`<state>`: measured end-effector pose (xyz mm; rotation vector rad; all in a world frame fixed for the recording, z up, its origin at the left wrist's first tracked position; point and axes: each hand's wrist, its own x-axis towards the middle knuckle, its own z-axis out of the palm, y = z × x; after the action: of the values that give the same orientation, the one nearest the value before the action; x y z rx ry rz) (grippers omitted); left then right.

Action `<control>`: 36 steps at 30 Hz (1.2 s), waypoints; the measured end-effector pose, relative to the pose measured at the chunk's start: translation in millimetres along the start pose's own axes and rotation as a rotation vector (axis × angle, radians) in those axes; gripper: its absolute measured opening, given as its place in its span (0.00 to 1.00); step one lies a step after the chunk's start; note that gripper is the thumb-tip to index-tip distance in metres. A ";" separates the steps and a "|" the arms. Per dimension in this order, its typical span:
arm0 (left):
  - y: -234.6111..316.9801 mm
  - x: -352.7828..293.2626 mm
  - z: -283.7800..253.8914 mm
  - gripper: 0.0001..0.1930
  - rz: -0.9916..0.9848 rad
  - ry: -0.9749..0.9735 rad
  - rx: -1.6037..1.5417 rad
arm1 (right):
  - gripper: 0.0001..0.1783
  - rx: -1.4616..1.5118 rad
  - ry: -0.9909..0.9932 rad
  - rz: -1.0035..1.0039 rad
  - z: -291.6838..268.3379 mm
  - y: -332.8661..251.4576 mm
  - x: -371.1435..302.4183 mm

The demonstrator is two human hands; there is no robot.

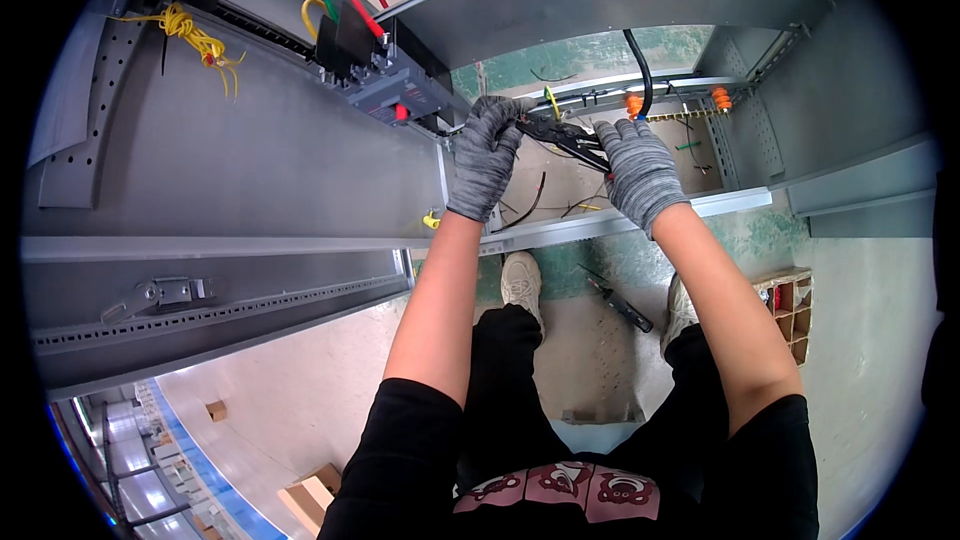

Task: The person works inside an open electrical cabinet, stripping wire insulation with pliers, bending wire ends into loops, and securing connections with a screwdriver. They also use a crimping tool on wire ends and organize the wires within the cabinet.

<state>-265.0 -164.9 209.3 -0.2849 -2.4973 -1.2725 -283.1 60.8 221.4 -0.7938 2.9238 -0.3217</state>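
Both my hands wear grey knit gloves and are raised over the open frame of a grey metal cabinet (pixel 600 225). My right hand (pixel 640 168) is closed round the handles of black crimping pliers (pixel 568 139), whose head points left. At that head my left hand (pixel 485 152) is closed, fingertips pinched together. What it pinches is too small and too covered to make out. Just left of it sits a grey circuit breaker (pixel 395 85) with a red switch and thick red, green and yellow wires on top.
Orange insulators (pixel 721 99) and a thick black cable (pixel 641 65) are in the frame's far part. Loose wire scraps lie inside. Bundled yellow wires (pixel 195 37) hang at the upper left. On the floor are a dark handheld tool (pixel 627 308) between my feet and a divided cardboard box (pixel 795 315) at right.
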 end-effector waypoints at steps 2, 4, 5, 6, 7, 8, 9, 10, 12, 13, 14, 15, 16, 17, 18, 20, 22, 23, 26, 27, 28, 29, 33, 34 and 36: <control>4.7 0.3 -0.3 0.20 -0.007 0.000 0.025 | 0.33 0.000 -0.010 0.003 -3.1 -1.7 -0.6; 4.7 1.4 0.4 0.20 -0.006 0.008 -0.018 | 0.33 0.000 -0.009 0.003 -6.9 -5.2 -2.4; 2.7 1.3 0.8 0.19 -0.043 0.019 -0.085 | 0.34 0.006 0.015 0.005 -6.6 -7.2 -3.4; -1.3 0.7 1.7 0.19 -0.080 0.030 -0.152 | 0.34 0.011 0.039 0.008 -5.9 -9.2 -4.4; -3.5 0.7 2.5 0.19 -0.116 0.040 -0.219 | 0.34 0.017 0.063 0.012 -5.0 -9.9 -5.0; -5.9 0.3 2.7 0.19 -0.136 0.034 -0.235 | 0.34 0.008 0.057 0.003 -3.6 -9.5 -4.5; -8.3 0.0 2.4 0.18 -0.156 0.027 -0.250 | 0.33 -0.001 0.052 -0.005 -1.9 -8.7 -3.3; -9.4 0.0 1.8 0.18 -0.175 0.019 -0.264 | 0.33 -0.009 0.047 -0.013 -0.3 -8.1 -1.9; -11.1 -0.8 1.6 0.18 -0.176 0.019 -0.267 | 0.32 0.027 -0.014 0.006 1.1 -6.2 0.8; -9.8 -0.9 2.1 0.18 -0.177 0.018 -0.270 | 0.31 0.045 -0.046 0.018 1.7 -5.8 1.0; -8.6 -1.0 2.5 0.18 -0.183 0.015 -0.284 | 0.30 0.023 -0.034 0.009 1.5 -5.4 0.4; -7.5 -1.0 2.8 0.18 -0.190 0.012 -0.299 | 0.30 0.000 -0.022 0.001 0.2 -4.7 -0.4; -6.2 -1.3 2.0 0.18 -0.197 0.012 -0.311 | 0.29 -0.022 -0.010 -0.011 -1.2 -5.2 -1.0; -7.6 -2.1 1.6 0.18 -0.194 0.011 -0.315 | 0.29 -0.019 -0.005 -0.008 -1.5 -5.7 -1.6; -9.4 -3.1 1.2 0.18 -0.191 0.010 -0.319 | 0.29 -0.017 -0.001 -0.006 -1.4 -6.2 -2.4; -6.9 -1.3 1.2 0.17 -0.193 -0.001 -0.318 | 0.28 0.030 -0.009 0.002 0.8 -4.5 -2.3; -2.7 -0.8 1.1 0.17 -0.207 -0.019 -0.298 | 0.28 0.124 -0.034 0.005 5.9 -1.3 -0.6; -2.8 -0.9 0.8 0.17 -0.199 -0.011 -0.299 | 0.29 0.154 -0.047 0.004 7.6 -0.5 0.6; -3.9 -1.8 2.3 0.16 -0.186 0.008 -0.311 | 0.30 0.237 -0.078 0.002 7.9 1.6 3.5; -4.7 -0.9 2.2 0.16 -0.189 0.006 -0.315 | 0.28 0.267 -0.077 0.003 10.8 3.0 4.2; -5.0 -0.6 2.4 0.15 -0.194 0.004 -0.320 | 0.26 0.297 -0.080 0.005 14.3 3.6 4.1; -5.3 -0.3 2.7 0.15 -0.199 0.002 -0.325 | 0.24 0.327 -0.082 0.007 17.0 4.3 4.0; -2.0 -1.8 3.0 0.13 -0.194 0.037 -0.260 | 0.28 0.363 -0.187 0.052 11.3 3.0 4.7; -2.1 -1.4 3.9 0.13 -0.152 0.040 -0.225 | 0.27 0.371 -0.216 0.065 11.6 3.0 5.1; -2.8 -0.5 3.8 0.13 -0.077 0.026 -0.143 | 0.27 0.378 -0.256 0.082 10.8 3.2 6.0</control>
<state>-266.1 -163.5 204.9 -0.2055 -2.4212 -1.4795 -288.3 58.5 209.9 -0.6046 2.5375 -0.6835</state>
